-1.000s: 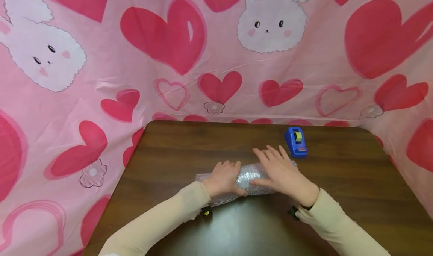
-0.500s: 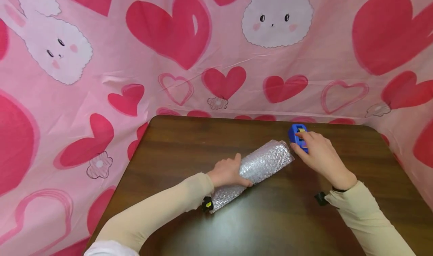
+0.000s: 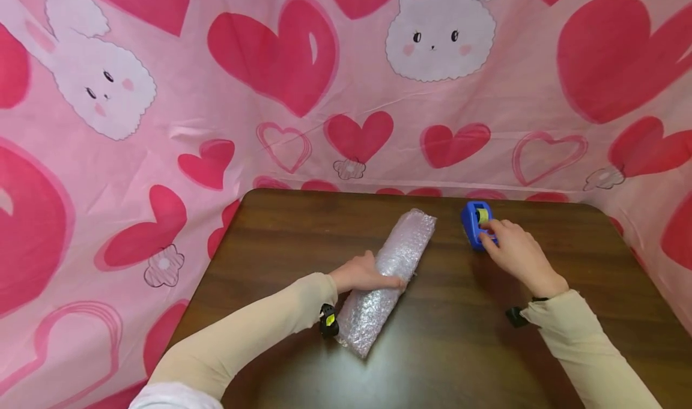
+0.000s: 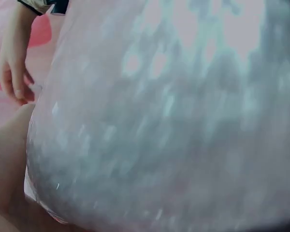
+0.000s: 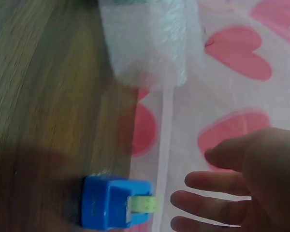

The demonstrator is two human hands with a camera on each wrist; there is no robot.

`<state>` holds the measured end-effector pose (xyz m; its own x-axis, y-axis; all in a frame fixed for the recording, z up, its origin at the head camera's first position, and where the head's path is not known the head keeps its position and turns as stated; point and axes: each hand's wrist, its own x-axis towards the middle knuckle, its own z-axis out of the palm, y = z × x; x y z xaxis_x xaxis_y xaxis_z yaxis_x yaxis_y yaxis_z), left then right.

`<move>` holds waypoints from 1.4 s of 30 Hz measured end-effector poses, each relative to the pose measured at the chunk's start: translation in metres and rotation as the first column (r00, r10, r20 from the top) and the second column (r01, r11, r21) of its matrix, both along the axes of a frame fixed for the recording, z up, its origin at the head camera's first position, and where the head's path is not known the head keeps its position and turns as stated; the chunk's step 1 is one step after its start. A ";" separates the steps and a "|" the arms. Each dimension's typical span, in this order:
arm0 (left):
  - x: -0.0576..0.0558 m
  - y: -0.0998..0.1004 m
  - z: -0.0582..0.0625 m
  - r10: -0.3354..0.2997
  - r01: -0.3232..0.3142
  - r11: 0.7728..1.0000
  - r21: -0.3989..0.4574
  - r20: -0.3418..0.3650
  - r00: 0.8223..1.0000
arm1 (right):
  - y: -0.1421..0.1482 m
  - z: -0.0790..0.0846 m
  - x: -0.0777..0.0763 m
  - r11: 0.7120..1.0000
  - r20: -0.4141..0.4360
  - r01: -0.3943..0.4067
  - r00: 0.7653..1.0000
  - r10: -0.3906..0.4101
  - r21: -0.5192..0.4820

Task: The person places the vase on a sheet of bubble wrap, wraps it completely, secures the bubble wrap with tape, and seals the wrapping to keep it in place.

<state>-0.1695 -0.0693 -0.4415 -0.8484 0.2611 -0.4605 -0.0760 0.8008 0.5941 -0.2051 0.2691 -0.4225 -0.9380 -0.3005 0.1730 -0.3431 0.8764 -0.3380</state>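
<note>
My left hand (image 3: 367, 274) grips a long bundle rolled in bubble wrap (image 3: 391, 250), its thumb along the near side and the other fingers largely hidden behind. The bundle lies slanted on the table, and its shiny wrap (image 4: 150, 125) fills most of the left wrist view. To the right, my right hand (image 3: 519, 256) is over the front of a blue tape dispenser (image 3: 471, 220) holding a yellowish roll of tape. In the right wrist view the right hand's fingers (image 5: 212, 205) are spread and fairly straight, apart from the dispenser (image 5: 106, 203).
The dark wooden table (image 3: 292, 229) has a rounded back edge. Behind and beside it hangs a pink cloth (image 3: 357, 66) with hearts and rabbits. A small black device (image 3: 328, 321) is at the left wrist, and another (image 3: 516, 317) at the right.
The left hand has turned the bubble-wrapped bundle from nearly crosswise to steeply slanted, its far end swinging away. The right hand has left the bundle and moved right to the tape dispenser.
</note>
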 end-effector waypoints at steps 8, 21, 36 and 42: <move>0.003 -0.001 -0.008 0.087 -0.107 0.982 0.153 0.132 0.987 | 0.023 -0.017 -0.017 0.991 0.091 0.132 0.987 -0.131 0.001; 0.023 0.008 -0.019 0.181 -0.292 0.885 0.363 0.311 0.933 | 0.044 -0.034 -0.050 0.961 0.388 0.240 0.906 -0.171 -0.139; 0.021 0.005 -0.021 0.156 -0.303 0.865 0.400 0.360 0.920 | 0.041 -0.032 -0.058 0.842 0.601 0.427 0.782 -0.162 -0.329; 0.023 0.005 -0.019 0.160 -0.310 0.861 0.403 0.363 0.918 | 0.033 -0.036 -0.054 0.752 0.607 0.497 0.777 -0.166 -0.432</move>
<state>-0.1464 -0.0641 -0.4610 -0.7456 0.3108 -0.5895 -0.4650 0.3911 0.7942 -0.2589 0.3018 -0.4586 -0.9453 0.0398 -0.3238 0.2992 0.5009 -0.8121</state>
